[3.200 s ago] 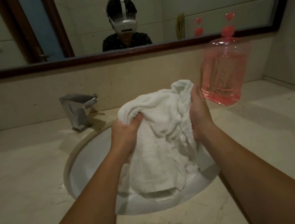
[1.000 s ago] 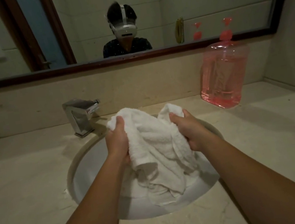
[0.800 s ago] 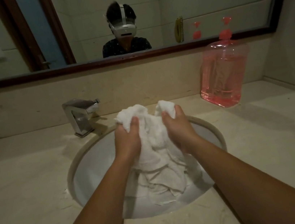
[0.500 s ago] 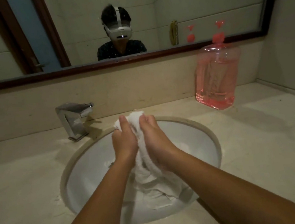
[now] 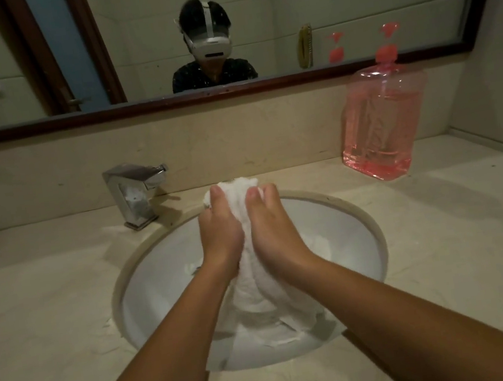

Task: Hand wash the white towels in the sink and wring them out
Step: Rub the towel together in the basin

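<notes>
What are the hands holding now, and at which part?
The left hand and the right hand both grip the towel at its bunched upper part; its lower end hangs into the sink.

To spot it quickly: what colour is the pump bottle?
Pink, see-through; the bottle shows best in the head view.

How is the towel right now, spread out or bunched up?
Bunched up: the left hand and right hand grip the towel as a narrow roll above the sink.

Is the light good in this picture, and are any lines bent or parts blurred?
Head view: dim, warm light; the mirror frame bows from the wide lens; left hand, right hand and towel look sharp; the bottle casts a soft shadow rightward on the counter.
</notes>
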Demonstrator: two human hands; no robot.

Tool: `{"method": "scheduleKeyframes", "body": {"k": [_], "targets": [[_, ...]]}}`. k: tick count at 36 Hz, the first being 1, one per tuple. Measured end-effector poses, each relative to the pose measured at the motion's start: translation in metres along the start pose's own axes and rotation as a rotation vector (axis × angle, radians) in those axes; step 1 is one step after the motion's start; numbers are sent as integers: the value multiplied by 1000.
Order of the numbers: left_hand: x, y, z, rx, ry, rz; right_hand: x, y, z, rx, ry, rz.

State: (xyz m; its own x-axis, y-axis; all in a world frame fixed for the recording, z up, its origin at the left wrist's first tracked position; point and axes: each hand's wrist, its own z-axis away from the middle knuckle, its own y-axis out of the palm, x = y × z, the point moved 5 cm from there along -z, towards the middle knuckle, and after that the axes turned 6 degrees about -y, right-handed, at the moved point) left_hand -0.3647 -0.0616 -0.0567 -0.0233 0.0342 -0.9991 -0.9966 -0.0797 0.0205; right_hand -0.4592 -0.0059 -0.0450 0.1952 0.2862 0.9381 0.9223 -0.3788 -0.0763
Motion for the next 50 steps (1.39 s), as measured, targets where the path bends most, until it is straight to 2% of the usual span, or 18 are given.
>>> {"method": "scheduleKeyframes", "body": {"k": [3, 5, 9, 13, 15, 18, 21, 23, 25, 27, 31, 35, 39, 42, 45, 47, 48, 50], "targets": [[-2, 12, 14, 115, 61, -41, -7, -14, -26, -102, 112, 4], [-2, 13, 14, 103, 69, -64, -13, -13, -27, -92, 185, -31], [4, -5, -13, -28, -5, -76, 6, 4, 12, 78, 47, 28], [5, -3, -18, 80, -2, -77, 5, 6, 7, 83, -56, 85], [5, 0, -11, 147, -40, 27, -4, -7, -17, 6, -3, 88], [2, 7, -2, 193, 25, -50, -32, -26, -42, -18, 214, 40], [-2, 6, 0, 145, 99, -88, -49, -37, -39, -19, 353, 325], [-6, 2, -1, 136, 150, -123, -37, -40, -31, -44, 263, 473], [-9, 2, 0, 181, 246, -218, -22, -35, -26, -22, 123, 389], [-12, 6, 6, 269, 387, -324, -16, -23, -22, 75, 68, 151], [-11, 17, 10, 422, 523, -586, -23, -31, -23, 124, 268, -221], [-7, 15, 17, 456, 622, -556, -36, -46, -21, 244, 416, -230], [-6, -3, 4, 233, 532, -100, -32, -43, -20, 222, 482, -586], [-2, -18, -9, 48, 394, 27, -20, -41, -22, 263, 448, -795], [11, -6, -17, 324, 135, 56, 1, -34, -16, 323, 389, -814], [23, 5, -16, 485, -42, 68, 9, -38, -17, 265, 349, -808], [26, 8, -14, 509, -62, 32, 15, -40, -17, 216, 358, -828], [24, 6, -16, 395, -9, -59, 8, -41, -20, 229, 326, -704]]}}
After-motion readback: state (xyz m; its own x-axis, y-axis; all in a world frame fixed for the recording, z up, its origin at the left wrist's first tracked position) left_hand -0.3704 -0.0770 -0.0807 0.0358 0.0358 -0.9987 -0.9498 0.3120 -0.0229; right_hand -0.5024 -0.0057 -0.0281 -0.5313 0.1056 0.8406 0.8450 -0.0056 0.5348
